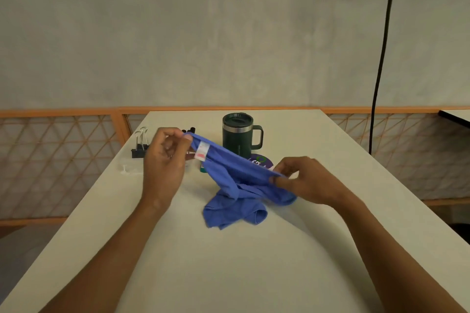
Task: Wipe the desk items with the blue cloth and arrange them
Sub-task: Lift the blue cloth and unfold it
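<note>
A blue cloth (236, 185) with a white label is stretched between both hands above the white desk (229, 262), its lower part bunched on the desk top. My left hand (162, 160) pinches the upper left corner beside the label. My right hand (302, 180) pinches the lower right edge. Behind the cloth stands a dark green lidded mug (239, 132) with its handle to the right. A round dark coaster (262, 161) peeks out below the mug. Black binder clips (140, 143) stand at the left edge. A small tube (202, 168) is mostly hidden by the cloth.
Small black items (189, 130) lie behind my left hand, half hidden. A small white object (128, 170) rests near the desk's left edge. An orange lattice railing (63, 160) runs behind and beside the desk. A black cable (381, 58) hangs at the right.
</note>
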